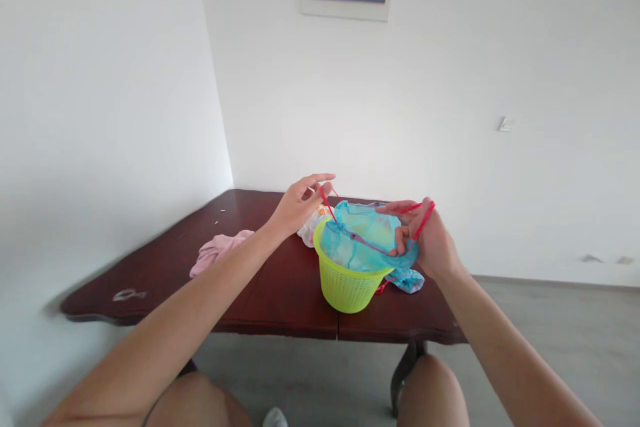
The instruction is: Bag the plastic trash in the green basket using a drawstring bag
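A blue bag (367,226) lines the green basket (347,290). Above the basket's left rim, the left hand (296,208) has index finger and thumb apart, red string (329,204) hooked at the thumb. Right of it, the right hand (433,244) carries string too; whether its curled fingers clamp the bag, I cannot tell. Pink cloth (219,250) lies left of the basket.

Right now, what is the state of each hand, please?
Left hand: partly open, the blue bag's red drawstring looped on it.
Right hand: partly open, another red loop on it.
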Motion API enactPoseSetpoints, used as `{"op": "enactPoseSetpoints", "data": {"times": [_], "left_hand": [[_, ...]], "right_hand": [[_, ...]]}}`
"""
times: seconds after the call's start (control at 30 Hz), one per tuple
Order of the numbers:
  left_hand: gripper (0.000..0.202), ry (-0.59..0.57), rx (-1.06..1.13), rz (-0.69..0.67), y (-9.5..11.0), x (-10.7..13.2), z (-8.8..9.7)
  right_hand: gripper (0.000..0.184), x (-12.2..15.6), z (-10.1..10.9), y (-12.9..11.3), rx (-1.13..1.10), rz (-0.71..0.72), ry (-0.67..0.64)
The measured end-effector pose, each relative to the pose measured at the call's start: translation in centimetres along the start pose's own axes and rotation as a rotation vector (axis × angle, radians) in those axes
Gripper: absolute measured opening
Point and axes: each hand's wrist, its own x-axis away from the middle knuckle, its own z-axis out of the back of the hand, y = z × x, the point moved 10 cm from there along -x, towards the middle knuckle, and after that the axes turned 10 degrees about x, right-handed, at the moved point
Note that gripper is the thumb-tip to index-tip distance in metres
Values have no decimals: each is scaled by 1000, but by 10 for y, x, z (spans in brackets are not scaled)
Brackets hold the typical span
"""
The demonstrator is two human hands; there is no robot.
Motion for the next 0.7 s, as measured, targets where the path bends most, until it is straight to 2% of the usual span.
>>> {"op": "enactPoseSetpoints", "data": {"times": [0.1,0.17,0.23,0.27,0.33,0.4,0.47,0.57,0.63,0.7], "left_hand": [[84,-2,-90,-9,27,-16,-1],[97,-97,-195,71,37,-31,-8],[107,-194,-381,203,37,-44,-11],[107,-212,-509,273,34,-50,-6],[98,-168,-777,389,28,-61,18],[85,-82,-891,405,25,-72,44],[73,-44,-732,343,20,-81,59],[64,-73,-309,292,11,-83,65],[56,-105,-57,302,9,-79,56],[52,-140,200,317,11,-73,37]], "right_hand": [[79,-17,-16,-29,240,58,-31],[81,-30,-25,-54,341,126,-34],[75,-43,-34,-72,351,134,-49],[67,-49,-37,-77,326,113,-62],[44,-59,-39,-82,245,47,-74],[25,-66,-36,-82,155,8,-57],[16,-71,-30,-79,76,9,-24],[13,-74,-21,-74,-13,26,5],[18,-75,-18,-72,-50,29,0],[31,-75,-19,-76,-58,46,-18]]}}
